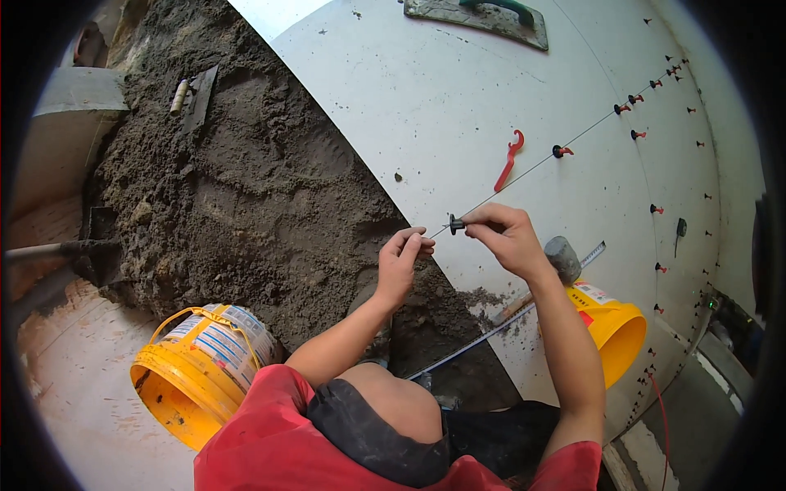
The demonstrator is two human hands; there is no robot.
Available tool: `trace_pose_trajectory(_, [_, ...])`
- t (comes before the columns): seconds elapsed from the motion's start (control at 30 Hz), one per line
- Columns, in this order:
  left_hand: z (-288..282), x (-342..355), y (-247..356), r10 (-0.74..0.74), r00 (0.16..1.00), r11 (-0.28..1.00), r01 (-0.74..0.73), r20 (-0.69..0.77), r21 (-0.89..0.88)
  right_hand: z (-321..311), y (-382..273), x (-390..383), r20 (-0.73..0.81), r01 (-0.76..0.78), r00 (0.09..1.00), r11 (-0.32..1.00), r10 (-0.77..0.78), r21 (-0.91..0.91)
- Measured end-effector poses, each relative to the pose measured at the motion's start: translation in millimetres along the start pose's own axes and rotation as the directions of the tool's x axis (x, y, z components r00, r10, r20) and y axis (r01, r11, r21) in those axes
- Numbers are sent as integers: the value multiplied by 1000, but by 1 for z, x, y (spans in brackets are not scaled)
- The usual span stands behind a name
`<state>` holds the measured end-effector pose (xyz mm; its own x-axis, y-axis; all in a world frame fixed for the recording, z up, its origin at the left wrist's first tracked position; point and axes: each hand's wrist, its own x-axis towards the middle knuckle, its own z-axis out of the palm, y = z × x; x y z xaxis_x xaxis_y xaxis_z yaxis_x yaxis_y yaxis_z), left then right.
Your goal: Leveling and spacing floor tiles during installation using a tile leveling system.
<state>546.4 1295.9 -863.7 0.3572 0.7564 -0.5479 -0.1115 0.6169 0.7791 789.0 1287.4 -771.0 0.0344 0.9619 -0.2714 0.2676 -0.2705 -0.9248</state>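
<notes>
A small black tile-levelling clip (456, 223) is pinched between the thumb and fingers of my right hand (509, 237), over the joint between two large white tiles (360, 90). Just left of it, at the tile edge beside the mortar, my left hand (401, 260) has its thumb and fingers pressed together; whatever they hold is hidden. A red hooked spanner (509, 159) lies on the tile beyond my hands. Farther along the same joint stands a black levelling clip with a red handle (562, 151), with several more behind it.
Dark damp mortar (254, 188) spreads at the left, with a trowel (196, 100) on it and a shovel (65, 250) at its edge. Yellow buckets lie at my left (176, 401) and right (614, 335). A rubber mallet (562, 259), metal ruler (475, 340) and green-handled float (483, 20) rest nearby.
</notes>
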Motion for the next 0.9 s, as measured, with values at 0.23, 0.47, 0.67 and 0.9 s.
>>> trace_pose_trajectory(0.23, [7, -9, 22, 23, 953, 991, -62, 302, 118, 37, 25, -50, -5, -301, 935, 802, 355, 515])
trace_pose_trajectory(0.47, [0, -30, -6, 81, 910, 767, -317, 406, 558, 70, 61, -104, 115, -434, 751, 355, 650, 828])
trace_pose_trajectory(0.67, [-15, -47, -11, 323, 902, 763, -427, 285, 486, 50, 91, -92, -170, -493, 790, 776, 589, 394])
trace_pose_trajectory(0.9, [-3, -44, -31, 299, 925, 798, -377, 233, 471, 28, 106, -28, -348, -167, 931, 975, 108, -144])
